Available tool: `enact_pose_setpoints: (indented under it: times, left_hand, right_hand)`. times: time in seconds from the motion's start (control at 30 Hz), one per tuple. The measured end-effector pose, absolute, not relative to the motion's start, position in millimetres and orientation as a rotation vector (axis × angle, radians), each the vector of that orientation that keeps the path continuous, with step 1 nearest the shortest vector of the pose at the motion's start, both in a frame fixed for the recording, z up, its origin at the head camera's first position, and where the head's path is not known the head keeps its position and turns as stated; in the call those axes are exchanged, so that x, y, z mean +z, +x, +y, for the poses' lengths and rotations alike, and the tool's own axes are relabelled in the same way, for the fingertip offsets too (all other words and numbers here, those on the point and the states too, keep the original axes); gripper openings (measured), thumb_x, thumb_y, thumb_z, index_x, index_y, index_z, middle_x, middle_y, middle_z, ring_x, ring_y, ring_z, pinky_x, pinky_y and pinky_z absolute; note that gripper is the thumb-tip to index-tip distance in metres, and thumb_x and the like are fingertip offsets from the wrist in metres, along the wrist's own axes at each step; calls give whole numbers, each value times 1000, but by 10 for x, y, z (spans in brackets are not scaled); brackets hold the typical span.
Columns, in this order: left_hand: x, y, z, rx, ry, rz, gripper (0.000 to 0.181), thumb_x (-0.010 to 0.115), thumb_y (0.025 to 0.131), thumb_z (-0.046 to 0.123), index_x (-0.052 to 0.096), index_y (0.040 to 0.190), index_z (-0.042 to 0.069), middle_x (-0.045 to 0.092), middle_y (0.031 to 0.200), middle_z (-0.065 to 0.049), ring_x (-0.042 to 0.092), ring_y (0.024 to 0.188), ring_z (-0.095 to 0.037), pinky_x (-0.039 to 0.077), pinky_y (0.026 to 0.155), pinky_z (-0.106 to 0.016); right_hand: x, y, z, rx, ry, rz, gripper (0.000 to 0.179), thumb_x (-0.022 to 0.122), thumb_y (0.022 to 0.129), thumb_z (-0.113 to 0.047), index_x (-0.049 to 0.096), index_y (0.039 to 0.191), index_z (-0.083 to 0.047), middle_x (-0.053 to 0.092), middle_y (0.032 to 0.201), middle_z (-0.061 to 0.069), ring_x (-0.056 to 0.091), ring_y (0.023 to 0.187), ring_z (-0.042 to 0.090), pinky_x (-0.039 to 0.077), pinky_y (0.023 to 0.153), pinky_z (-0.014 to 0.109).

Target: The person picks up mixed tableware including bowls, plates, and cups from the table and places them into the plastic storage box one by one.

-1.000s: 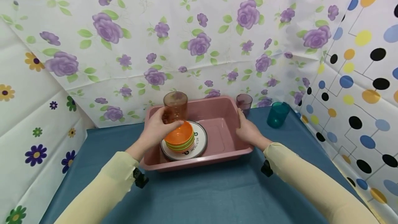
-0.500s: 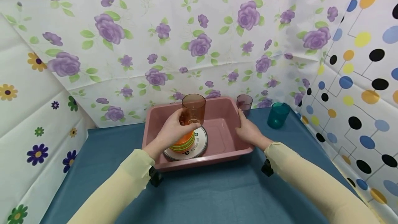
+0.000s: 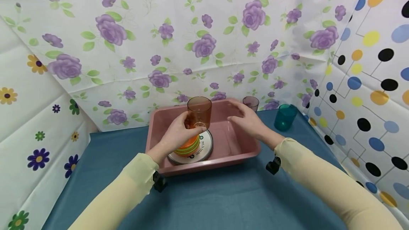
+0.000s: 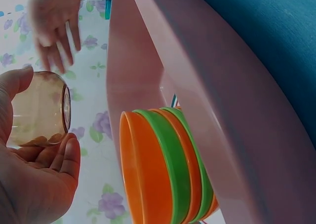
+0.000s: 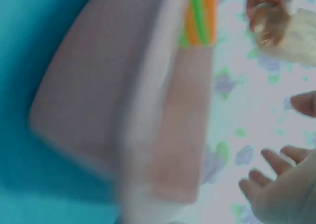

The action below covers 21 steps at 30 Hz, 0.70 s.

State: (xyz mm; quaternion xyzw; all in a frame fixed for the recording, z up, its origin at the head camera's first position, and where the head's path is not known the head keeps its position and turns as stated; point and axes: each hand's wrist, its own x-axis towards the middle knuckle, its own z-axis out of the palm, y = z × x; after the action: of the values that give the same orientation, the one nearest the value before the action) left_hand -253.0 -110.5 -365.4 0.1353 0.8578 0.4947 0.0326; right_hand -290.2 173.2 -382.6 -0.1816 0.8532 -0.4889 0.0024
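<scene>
My right wrist view is smeared with motion blur; I can make out only the pink tub [image 5: 148, 100] wall, a strip of orange and green bowl edges, and my right hand's fingertips [image 5: 276, 160] at the frame's corner. In the head view, my left hand [image 3: 179, 135] covers most of the stacked bowls [image 3: 190, 144] and part of the white plate [image 3: 204, 148] under them, so I cannot count the bowls from there. The left wrist view shows the stack [image 4: 163, 165] on edge: orange and green rims alternating, though the tub wall cuts off its lower part.

The amber cup [image 3: 199, 112] is a see-through, brownish-orange tumbler, upright with its mouth up, held above the bowls inside the pink tub [image 3: 230, 152]. My left hand's fingers and thumb wrap its lower half; in the left wrist view the cup [image 4: 42, 108] lies across my palm with the thumb on top.

My right hand [image 3: 247, 118] hovers over the tub's right half, fingers spread and relaxed, holding nothing, near the cup but apart from it. A purple cup [image 3: 250, 103] and a teal cup [image 3: 285, 117] stand on the blue table [image 3: 211, 198] just behind the tub's right end.
</scene>
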Motion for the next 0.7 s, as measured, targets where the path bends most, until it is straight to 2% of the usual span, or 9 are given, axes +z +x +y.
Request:
enact_pose_setpoints:
  times: [0.17, 0.23, 0.4, 0.57, 0.7]
  left_hand:
    - [-3639, -2510, -1077, 1501, 419, 2639, 64, 81, 87, 48, 55, 139, 23, 63, 127, 0, 62, 110, -21, 52, 97, -47]
    - [-3639, -2506, -1071, 1491, 429, 2641, 64, 80, 86, 50, 55, 138, 24, 63, 127, 0, 62, 109, -20, 52, 96, -47]
    - [-3641, -2493, -1060, 1497, 481, 2605, 66, 79, 86, 54, 54, 140, 25, 62, 128, 0, 62, 109, -20, 53, 94, -45]
    - [-3646, -2482, -1050, 1496, 511, 2591, 65, 78, 86, 56, 55, 138, 25, 62, 128, 1, 62, 109, -20, 54, 93, -44]
    - [-3650, -2479, -1050, 1508, 517, 2579, 61, 77, 87, 54, 56, 137, 26, 62, 126, 3, 62, 109, -19, 54, 93, -44]
  right_hand:
    - [-3645, -2810, 1566, -1636, -655, 2414, 81, 74, 93, -44, 32, 161, -30, 36, 160, -2, 33, 148, 25, 34, 115, 56]
    - [-3595, -2772, 1489, -1640, -672, 2363, 86, 76, 91, -45, 30, 162, -30, 34, 161, -4, 31, 149, 23, 33, 115, 56]
    - [-3527, -2712, 1304, -1684, -726, 2259, 89, 78, 92, -34, 25, 163, -21, 38, 159, -1, 35, 147, 21, 33, 116, 53]
    - [-3509, -2700, 1220, -1759, -713, 2170, 82, 77, 93, -25, 30, 160, -18, 48, 150, 0, 48, 136, 20, 43, 110, 47]
    - [-3496, -2699, 1204, -1786, -698, 2167, 80, 79, 92, -26, 34, 158, -17, 53, 145, 0, 53, 131, 19, 48, 105, 44]
